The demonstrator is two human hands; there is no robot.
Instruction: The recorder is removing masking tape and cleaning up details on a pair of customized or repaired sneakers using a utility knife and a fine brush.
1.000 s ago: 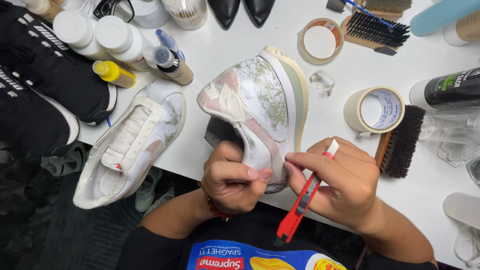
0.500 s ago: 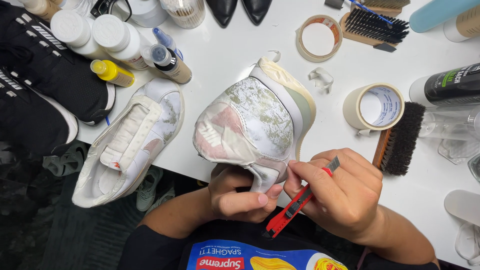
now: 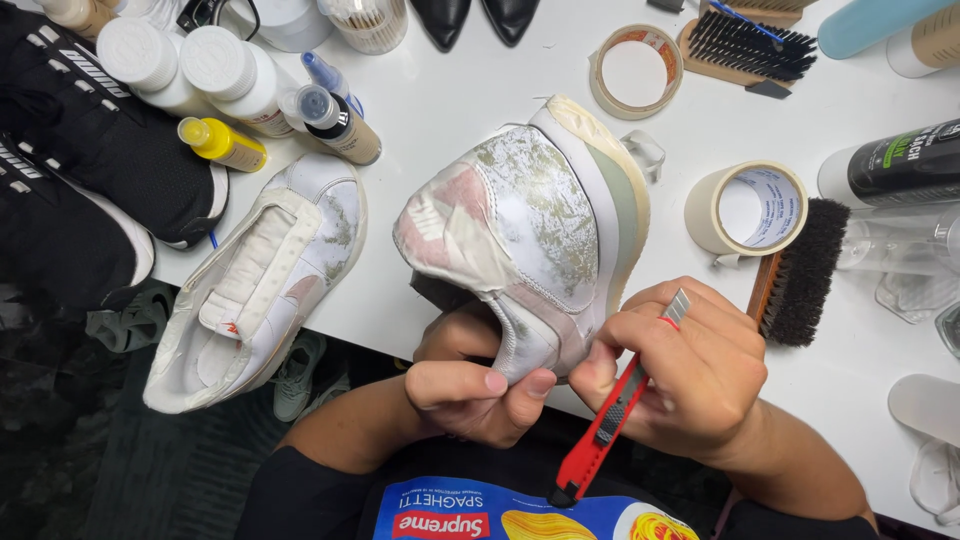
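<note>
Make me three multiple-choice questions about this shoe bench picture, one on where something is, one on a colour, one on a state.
1. Where does the second white sneaker lie?
A. left of the held sneaker
B. on the brush
C. inside a tape roll

2. What colour is the utility knife handle?
A. green
B. red
C. white

3. How is the taped sneaker kept?
A. lying untouched
B. gripped by the left hand
C. hanging from a hook

Answers: 1 A, it overhangs the table edge at left. 2 B, red below the right hand. 3 B, left fingers clasp its edge.
</note>
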